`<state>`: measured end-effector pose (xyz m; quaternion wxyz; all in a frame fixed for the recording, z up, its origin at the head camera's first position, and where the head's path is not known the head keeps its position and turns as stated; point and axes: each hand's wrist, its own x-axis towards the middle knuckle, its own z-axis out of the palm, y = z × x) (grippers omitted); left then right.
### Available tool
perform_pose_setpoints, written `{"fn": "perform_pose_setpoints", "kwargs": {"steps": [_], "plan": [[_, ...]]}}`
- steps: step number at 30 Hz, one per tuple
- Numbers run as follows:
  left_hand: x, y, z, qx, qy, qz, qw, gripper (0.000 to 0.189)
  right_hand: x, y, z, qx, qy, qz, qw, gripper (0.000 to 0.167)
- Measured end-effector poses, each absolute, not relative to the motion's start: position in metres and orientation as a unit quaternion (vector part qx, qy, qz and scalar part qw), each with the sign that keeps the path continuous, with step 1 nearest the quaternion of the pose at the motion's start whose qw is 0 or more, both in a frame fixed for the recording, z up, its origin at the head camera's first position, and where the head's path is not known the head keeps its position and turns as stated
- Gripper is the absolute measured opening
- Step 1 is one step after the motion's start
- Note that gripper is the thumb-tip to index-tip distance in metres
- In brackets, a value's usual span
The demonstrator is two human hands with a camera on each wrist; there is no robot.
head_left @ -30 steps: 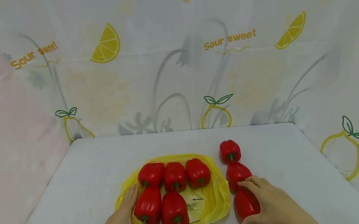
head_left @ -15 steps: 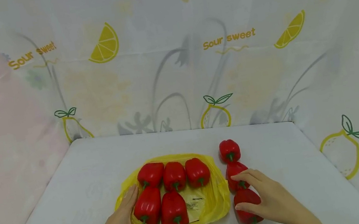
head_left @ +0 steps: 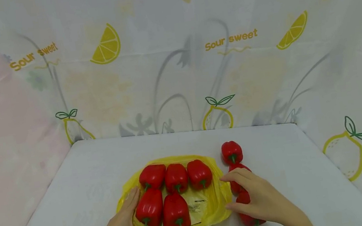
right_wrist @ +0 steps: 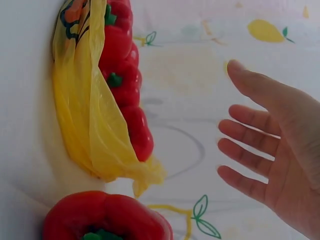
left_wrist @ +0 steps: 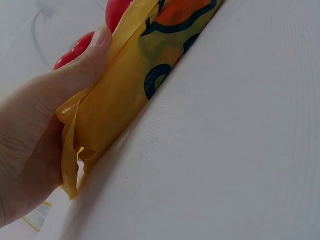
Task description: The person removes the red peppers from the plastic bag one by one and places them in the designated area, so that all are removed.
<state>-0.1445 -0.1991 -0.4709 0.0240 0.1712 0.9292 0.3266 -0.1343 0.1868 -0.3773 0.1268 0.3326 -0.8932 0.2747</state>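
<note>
A yellow plastic bag [head_left: 214, 217] lies with its mouth open and several red bell peppers [head_left: 175, 209] inside. My left hand [head_left: 124, 225] holds the bag's near left corner, thumb along the front and fingers along the left side; the left wrist view shows the thumb [left_wrist: 90, 60] at the rim. My right hand [head_left: 258, 199] hovers at the bag's right edge, fingers and thumb spread around nothing. It partly covers two loose red peppers: a near one [head_left: 251, 220] and a middle one [head_left: 239, 166]. In the right wrist view, the palm [right_wrist: 295, 165] faces the bag, apart from it.
A third loose red pepper [head_left: 231, 152] heads the row on the right of the white table [head_left: 98, 168]. Inside the bag, bare printed lining [head_left: 196, 206] shows at the near right. A lemon-patterned cloth [head_left: 161, 73] hangs behind the table.
My right hand has let go of the near loose pepper, whose stem now points toward me, and has moved left to the bag's edge. The left hand has stayed still.
</note>
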Motion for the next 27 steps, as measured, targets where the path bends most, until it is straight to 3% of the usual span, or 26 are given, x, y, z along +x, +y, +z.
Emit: {"fn": "perform_pose_setpoints", "kwargs": {"steps": [11, 27], "plan": [[-0.143, -0.200, -0.472, 0.173, 0.927, 0.331, 0.022, 0.123, -0.142, 0.155, -0.373, 0.346, -0.892, 0.276, 0.085, 0.053], [-0.143, -0.199, -0.471, 0.175, 0.928, 0.327, 0.022, 0.123, -0.153, 0.105, -0.377, 0.382, -0.873, 0.304, -0.016, 0.054]]}}
